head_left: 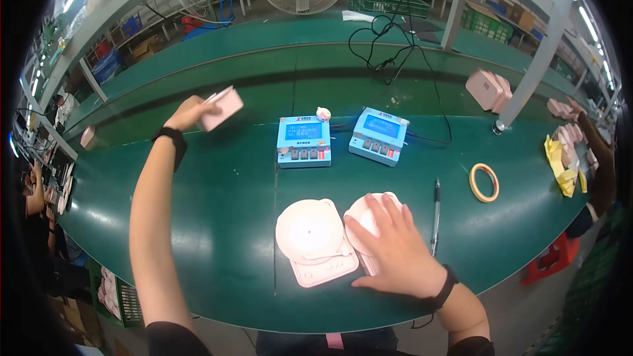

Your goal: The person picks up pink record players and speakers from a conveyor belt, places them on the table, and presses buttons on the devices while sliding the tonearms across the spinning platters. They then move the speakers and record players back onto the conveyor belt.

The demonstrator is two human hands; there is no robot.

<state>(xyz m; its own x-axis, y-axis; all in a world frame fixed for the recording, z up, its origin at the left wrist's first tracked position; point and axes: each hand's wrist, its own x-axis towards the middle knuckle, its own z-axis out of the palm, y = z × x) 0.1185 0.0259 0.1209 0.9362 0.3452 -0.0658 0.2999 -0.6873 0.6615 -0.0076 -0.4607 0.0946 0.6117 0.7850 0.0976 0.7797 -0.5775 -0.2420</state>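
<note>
My left hand [187,115] is stretched out over the far left of the bench, closed on a pale pink, flat-sided device [224,108]. In front of me lies a pink record-player-shaped device [308,232] with a round disc on top and small buttons along its near edge. Right beside it is a second such device [362,215], largely covered by my right hand [395,244]. That hand lies over it with fingers spread and thumb toward the near edge. Beyond them stand two blue test boxes with small screens, the left one [304,143] and the tilted right one [378,136].
A pen [436,214] and a tape roll [484,182] lie to the right. Pink devices [488,90] stand near the metal post. Black cables [395,46] hang behind the boxes. At far right, another person's arm [599,151] reaches among pink pieces and yellow material [558,168].
</note>
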